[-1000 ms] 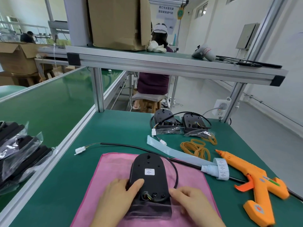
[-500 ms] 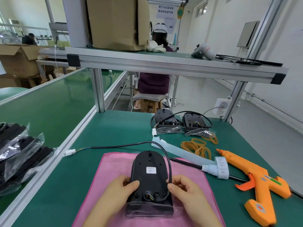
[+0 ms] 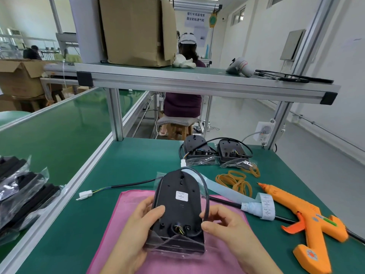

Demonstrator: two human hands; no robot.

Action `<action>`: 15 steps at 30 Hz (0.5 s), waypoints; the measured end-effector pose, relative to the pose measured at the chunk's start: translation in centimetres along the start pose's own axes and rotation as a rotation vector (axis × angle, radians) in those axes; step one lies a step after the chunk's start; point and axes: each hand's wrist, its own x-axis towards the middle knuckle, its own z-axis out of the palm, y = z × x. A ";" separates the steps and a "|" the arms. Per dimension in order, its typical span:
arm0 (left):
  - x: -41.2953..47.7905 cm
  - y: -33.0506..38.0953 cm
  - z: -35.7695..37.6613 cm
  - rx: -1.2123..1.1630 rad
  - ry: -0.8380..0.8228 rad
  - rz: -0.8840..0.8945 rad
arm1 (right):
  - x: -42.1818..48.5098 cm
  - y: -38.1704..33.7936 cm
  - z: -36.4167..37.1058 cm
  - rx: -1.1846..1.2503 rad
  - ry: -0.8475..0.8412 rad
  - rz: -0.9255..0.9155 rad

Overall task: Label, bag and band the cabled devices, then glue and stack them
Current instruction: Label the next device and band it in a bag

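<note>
Black device [image 3: 178,204] with a white label [image 3: 181,195] is held between both hands, above a pink cloth [image 3: 110,240] on the green tabletop [image 3: 128,161]; its lower end sits in a clear bag [image 3: 173,246]; the left hand [image 3: 136,230] grips its left edge, thumb on the face; the right hand [image 3: 227,232] pinches its cable [image 3: 205,194], which loops over the top and ends in a white connector [image 3: 85,194] left of the hands; beyond the right hand lie rubber bands [image 3: 235,181] and two bagged devices [image 3: 215,153]; right of it, an orange glue gun [image 3: 308,220].
</note>
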 end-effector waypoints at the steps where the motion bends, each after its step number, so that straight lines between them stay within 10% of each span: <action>1: -0.1 0.0 0.1 -0.010 -0.013 0.002 | 0.0 -0.4 0.0 -0.042 0.020 -0.047; 15: -0.5 0.1 0.9 0.006 0.008 0.070 | 1.3 -1.2 0.7 -0.245 0.061 -0.166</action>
